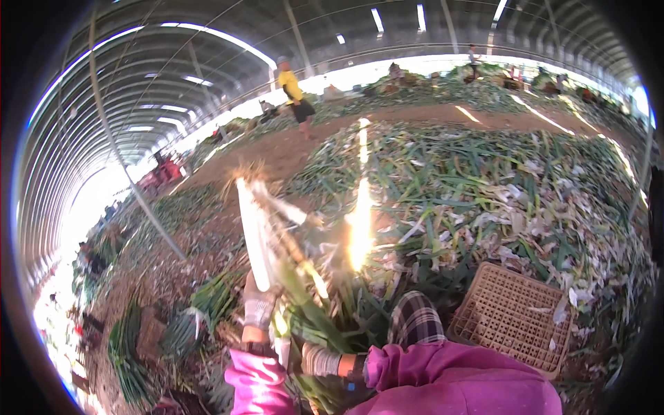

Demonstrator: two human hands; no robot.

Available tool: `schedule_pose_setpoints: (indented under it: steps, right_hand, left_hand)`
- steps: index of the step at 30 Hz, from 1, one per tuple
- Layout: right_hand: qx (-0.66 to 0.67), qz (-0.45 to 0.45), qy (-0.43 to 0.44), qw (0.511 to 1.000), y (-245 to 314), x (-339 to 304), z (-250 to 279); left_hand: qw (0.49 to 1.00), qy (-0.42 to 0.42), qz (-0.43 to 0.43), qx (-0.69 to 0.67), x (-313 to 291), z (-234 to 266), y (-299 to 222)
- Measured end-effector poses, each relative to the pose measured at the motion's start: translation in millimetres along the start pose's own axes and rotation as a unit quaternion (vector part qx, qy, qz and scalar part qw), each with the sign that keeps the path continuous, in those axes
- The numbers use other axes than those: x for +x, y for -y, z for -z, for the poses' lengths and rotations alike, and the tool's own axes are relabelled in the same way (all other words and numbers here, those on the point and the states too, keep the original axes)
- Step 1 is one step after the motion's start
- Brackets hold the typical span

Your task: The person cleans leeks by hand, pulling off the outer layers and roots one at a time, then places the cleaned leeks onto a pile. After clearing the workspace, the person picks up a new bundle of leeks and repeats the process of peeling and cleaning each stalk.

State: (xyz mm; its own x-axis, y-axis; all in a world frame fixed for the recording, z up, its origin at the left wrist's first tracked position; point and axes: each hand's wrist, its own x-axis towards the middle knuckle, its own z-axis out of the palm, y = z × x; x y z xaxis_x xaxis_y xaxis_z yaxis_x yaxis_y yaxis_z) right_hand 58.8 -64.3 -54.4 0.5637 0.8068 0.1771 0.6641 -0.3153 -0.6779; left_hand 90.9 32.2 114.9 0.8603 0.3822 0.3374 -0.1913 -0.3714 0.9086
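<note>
Head view: leek stalk (253,235) above left hand (259,308), fingers gripping it; right hand (321,360), fingers' hold unclear

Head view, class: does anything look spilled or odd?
Leaf scraps look spilled: green and pale pieces are strewn loosely ahead and to the right. A few pale bits lie on the grid of the tan crate, as if fallen.

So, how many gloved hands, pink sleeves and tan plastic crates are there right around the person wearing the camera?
Gloved hands: 2 (left hand, right hand)
Pink sleeves: 2 (left sleeve, right sleeve)
Tan plastic crate: 1
Total: 5
</note>
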Motion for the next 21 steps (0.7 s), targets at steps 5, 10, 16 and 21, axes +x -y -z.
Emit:
schedule_pose_setpoints:
  steps: [5,10,16,21]
  right_hand:
    - [0.482,-0.014,0.051,0.875,27,-53,29]
    - [0.679,0.005,-0.026,0.734,41,-59,68]
    - [0.646,-0.016,-0.133,0.752,27,-71,103]
    - [0.67,-0.013,-0.14,0.729,29,-51,110]
  left_hand:
    - [0.998,0.013,-0.037,-0.039,-46,-22,-34]
    - [0.998,0.034,-0.026,0.055,-105,-30,-88]
    - [0.992,0.094,-0.036,0.071,-124,-48,-107]
    - [0.993,0.081,-0.017,0.089,-132,-32,-116]
